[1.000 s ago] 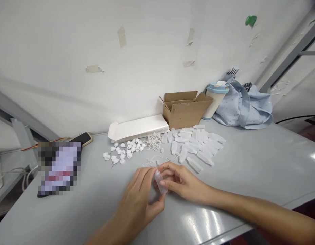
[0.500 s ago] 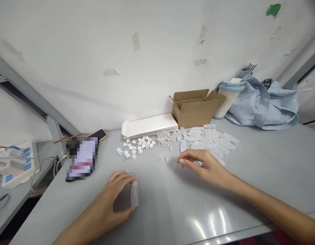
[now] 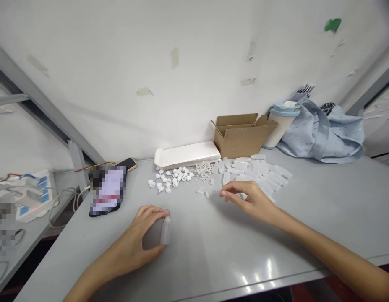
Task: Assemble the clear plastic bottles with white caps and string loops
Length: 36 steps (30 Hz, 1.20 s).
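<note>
Well, my wide-spread left hand (image 3: 133, 241) holds one bottle (image 3: 165, 231); my half-curled right hand (image 3: 251, 202), I can't tell. Mid-frame, caps (image 3: 175, 184) and loose bottles (image 3: 256, 168) remain.

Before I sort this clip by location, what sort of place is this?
Probably a workshop corner: a grey table bears loose white caps and small cloudy bottles.

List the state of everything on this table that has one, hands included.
Left hand: gripping a bottle by its ends
Right hand: fingers bent, grip unclear
Cardboard box: top open
Cup: lid on
Bag: slumped
White cartons: flat, stacked
White caps: loose, scattered
Cords: mostly tangled
Loose bottles: lying, clustered
</note>
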### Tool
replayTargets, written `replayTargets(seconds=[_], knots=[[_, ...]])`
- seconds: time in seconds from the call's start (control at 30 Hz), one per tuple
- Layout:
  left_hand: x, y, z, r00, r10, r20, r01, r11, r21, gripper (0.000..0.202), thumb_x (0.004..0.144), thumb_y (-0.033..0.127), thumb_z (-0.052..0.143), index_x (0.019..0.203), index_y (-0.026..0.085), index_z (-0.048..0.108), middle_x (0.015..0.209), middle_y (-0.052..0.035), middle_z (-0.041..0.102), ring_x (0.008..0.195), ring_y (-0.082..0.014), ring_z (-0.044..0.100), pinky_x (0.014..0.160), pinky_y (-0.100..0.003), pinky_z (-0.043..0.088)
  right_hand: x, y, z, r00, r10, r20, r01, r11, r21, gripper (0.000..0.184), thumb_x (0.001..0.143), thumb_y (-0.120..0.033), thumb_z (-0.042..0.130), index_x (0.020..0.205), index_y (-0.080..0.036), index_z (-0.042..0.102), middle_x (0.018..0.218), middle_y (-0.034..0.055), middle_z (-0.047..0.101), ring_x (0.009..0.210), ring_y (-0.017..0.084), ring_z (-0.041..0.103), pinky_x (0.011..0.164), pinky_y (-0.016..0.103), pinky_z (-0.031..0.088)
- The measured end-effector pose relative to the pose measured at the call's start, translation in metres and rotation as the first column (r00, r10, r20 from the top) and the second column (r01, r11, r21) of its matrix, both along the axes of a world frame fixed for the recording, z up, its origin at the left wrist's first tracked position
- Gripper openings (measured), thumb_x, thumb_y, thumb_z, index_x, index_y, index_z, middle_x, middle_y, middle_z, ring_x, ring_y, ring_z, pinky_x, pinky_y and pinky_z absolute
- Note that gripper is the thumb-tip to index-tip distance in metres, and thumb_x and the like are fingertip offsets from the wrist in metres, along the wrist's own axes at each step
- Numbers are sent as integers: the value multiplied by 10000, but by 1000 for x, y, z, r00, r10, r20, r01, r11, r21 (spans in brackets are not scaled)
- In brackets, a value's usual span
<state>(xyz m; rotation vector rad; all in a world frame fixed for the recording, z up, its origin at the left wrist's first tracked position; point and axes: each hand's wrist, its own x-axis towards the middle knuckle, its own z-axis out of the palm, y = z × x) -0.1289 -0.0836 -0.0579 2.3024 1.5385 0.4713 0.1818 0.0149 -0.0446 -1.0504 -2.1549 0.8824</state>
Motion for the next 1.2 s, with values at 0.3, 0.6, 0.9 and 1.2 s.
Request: replayTargets(seconds=[0.3,0.6,0.9,1.2], knots=[[-5,-4,3,999,-8,-49,11,998,64,598,708,174,639,1264,295,454,1215,-58,553,1108,-253,533,879,-382,512,6,11,4,998,-66,-9,66,997,30,248,882,-361,472,790,-194,631,716,28,655,655,152,594,475,225,388],[13,25,19,1000,22,-20,-18,982,190,257,838,291,513,1091,263,544,1088,-61,584,1042,-246,534,795,-372,528,20,32,-10,986,-139,94,104,947,304,195,893,-272,431,849,-187,601,808,65,641,675,171,570,604,293,431],[87,64,23,987,-160,-13,158,962,222,226,876,124,379,1002,193,554,988,-67,594,953,-212,530,812,-373,486,25,39,-18,957,-109,269,-13,908,418,218,881,-146,405,878,-163,622,867,100,648,812,215,582,696,326,446],[105,56,-10,969,-32,-247,85,975,207,530,741,-68,310,1140,193,542,1125,-89,563,952,-216,550,697,-329,526,32,35,-7,870,-77,487,-147,903,405,392,729,74,388,905,-160,649,902,85,641,901,225,525,606,272,405]])
